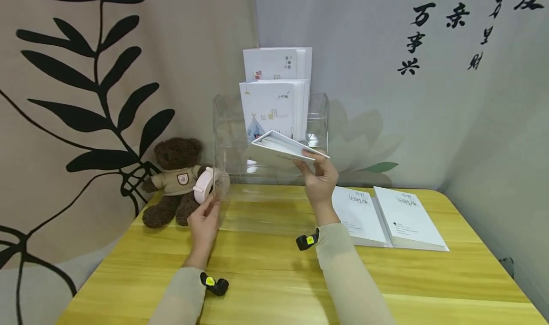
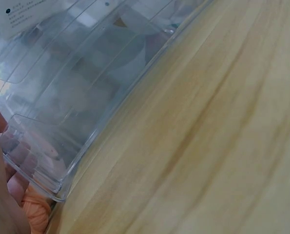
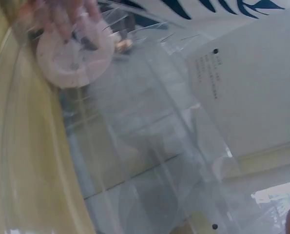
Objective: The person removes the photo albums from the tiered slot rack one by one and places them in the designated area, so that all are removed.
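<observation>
My left hand (image 1: 204, 224) grips the front left side wall of a clear plastic rack (image 1: 317, 120). In the left wrist view, the thumb and fingers lie on either side of that wall. My right hand (image 1: 320, 178) pinches the edge of a white hardcover book (image 1: 280, 148), tilted nearly flat in front of the rack. The right wrist view shows the book's pale cover (image 3: 254, 87), with the hand mostly out of frame. Two stacked tiers of white books stand in the rack, a front book (image 1: 270, 108) and a back book (image 1: 270, 63).
Two white books (image 1: 360, 215) (image 1: 409, 218) lie side by side on the wooden table (image 1: 266, 277), right of the rack. At the left sit a brown teddy bear (image 1: 177, 172) and a round pale pink object (image 1: 205, 186). A curtain (image 1: 386, 110) hangs behind.
</observation>
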